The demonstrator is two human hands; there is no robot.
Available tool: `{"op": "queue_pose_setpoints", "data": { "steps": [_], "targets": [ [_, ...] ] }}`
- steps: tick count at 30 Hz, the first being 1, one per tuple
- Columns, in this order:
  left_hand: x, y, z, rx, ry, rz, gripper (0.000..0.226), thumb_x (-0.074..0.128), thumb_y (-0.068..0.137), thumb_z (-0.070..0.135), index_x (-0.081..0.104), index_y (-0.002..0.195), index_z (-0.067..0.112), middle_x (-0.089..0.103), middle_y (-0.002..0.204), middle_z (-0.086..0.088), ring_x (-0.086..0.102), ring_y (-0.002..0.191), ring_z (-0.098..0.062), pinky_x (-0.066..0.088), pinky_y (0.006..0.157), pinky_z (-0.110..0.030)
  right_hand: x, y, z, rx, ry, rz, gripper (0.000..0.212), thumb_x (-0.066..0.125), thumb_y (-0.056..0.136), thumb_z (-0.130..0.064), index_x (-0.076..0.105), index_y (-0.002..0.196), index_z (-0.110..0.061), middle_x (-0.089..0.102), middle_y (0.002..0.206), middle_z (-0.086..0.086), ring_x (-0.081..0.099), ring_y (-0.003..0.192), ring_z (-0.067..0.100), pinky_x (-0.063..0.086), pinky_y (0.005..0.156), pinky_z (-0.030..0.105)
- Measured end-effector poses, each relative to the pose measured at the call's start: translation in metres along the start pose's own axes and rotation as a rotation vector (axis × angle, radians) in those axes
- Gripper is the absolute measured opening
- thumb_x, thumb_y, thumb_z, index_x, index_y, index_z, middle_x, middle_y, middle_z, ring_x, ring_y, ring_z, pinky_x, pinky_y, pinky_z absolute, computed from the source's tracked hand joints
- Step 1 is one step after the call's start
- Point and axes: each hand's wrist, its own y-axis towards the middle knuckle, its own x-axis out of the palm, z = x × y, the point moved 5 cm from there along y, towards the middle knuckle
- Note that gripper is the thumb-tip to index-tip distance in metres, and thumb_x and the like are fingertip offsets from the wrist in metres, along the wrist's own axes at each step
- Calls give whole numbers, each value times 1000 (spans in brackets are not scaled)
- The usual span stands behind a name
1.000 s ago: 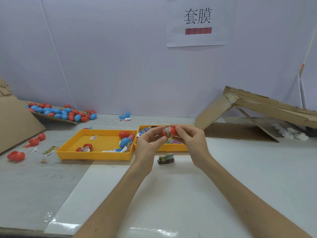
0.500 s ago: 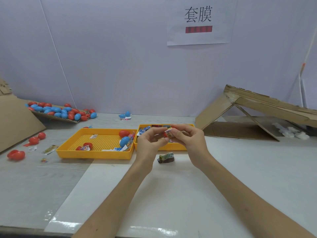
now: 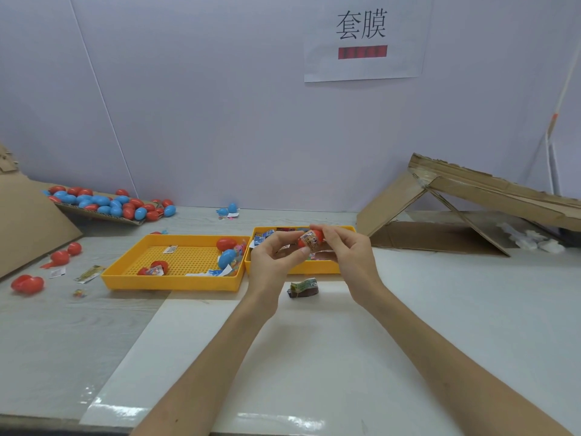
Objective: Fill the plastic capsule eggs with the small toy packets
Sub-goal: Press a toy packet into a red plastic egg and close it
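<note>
2 grips clamped — L hand (image 3: 271, 260) on toy packet (image 3: 309, 244), R hand (image 3: 349, 257) on red egg (image 3: 318, 235) — by yellow tray (image 3: 295, 269).

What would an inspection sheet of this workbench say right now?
Surface: grey table, white mat in front.
Job's things: red egg and toy packet held up; left yellow tray holds eggs and packets; right yellow tray holds packets; egg pile far left.
Clutter: loose packet on mat; stray red eggs left; collapsed cardboard box right.
Fingers: left hand pinches toy packet; right hand grips red egg.
Cables: nothing seen.
Surroundings: pale wall, paper sign.
</note>
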Motion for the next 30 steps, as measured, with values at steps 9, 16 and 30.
{"op": "queue_pose_setpoints", "data": {
  "steps": [9, 16, 30],
  "targets": [
    [0, 1, -3, -81, -222, -50, 21, 73, 87, 2, 67, 107, 5, 76, 103, -10, 73, 103, -25, 59, 87, -30, 4, -3, -12, -130, -198, -33, 21, 68, 94, -8, 73, 113, -17, 75, 106, -1, 71, 96, 24, 57, 85, 55],
    [1, 3, -2, -69, -178, -76, 26, 77, 83, 2, 61, 103, 8, 76, 101, -5, 71, 102, -25, 58, 90, -33, -1, 0, -15, -133, -170, -31, 22, 72, 89, -3, 75, 106, -18, 76, 100, -3, 72, 91, 14, 61, 79, 37],
    [6, -5, 16, 70, 128, -106, 49, 84, 75, -4, 71, 118, 14, 75, 99, 4, 72, 94, -8, 57, 78, -20, -6, 6, -15, -52, -95, -196, 17, 77, 84, 0, 79, 88, -17, 78, 95, 8, 74, 93, 26, 61, 82, 39]
  ]
}}
